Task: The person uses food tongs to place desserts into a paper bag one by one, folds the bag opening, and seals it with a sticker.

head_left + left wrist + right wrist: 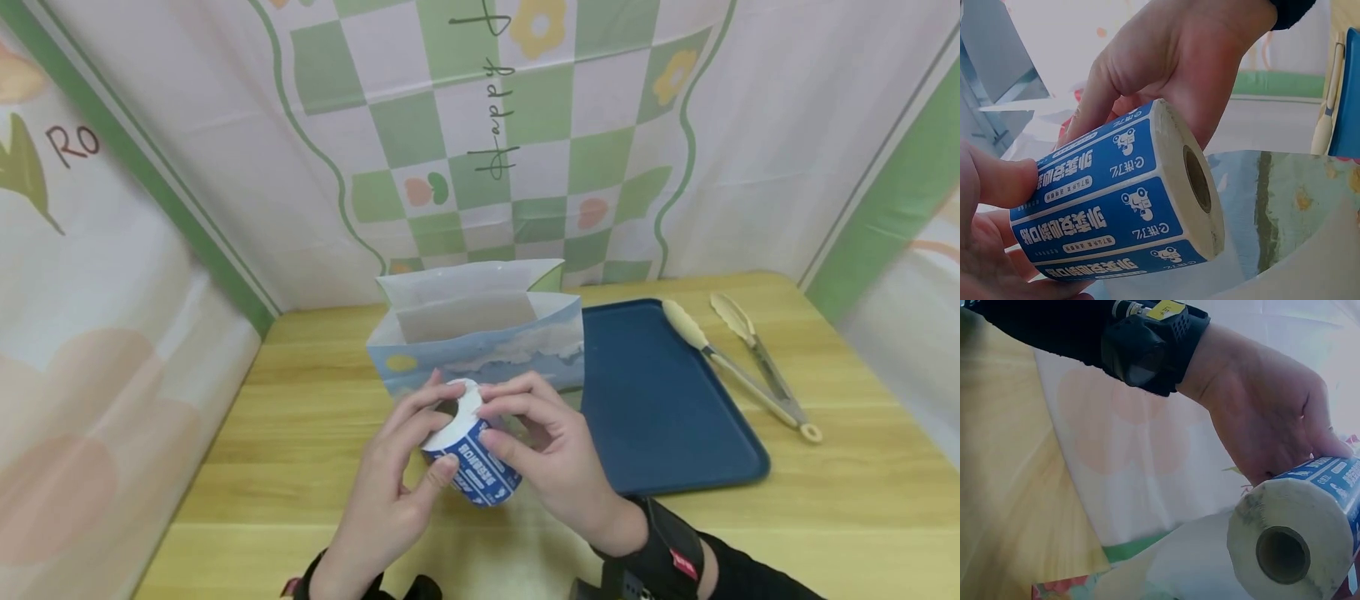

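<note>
A roll of blue stickers with white print, wound on a hollow cardboard core, is held above the table, tilted, in front of a paper bag. My left hand grips it from the left, thumb on the printed side and fingers at the top end by the core. From the right, my right hand pinches the upper edge with thumb and curled fingertips. The left wrist view shows the roll between both hands. In the right wrist view, the core opening faces the camera.
The bag stands with its top gaping, right behind the hands. A dark blue tray lies to the right on the wooden table. Tongs with cream tips rest partly over its right edge. A patterned cloth hangs behind.
</note>
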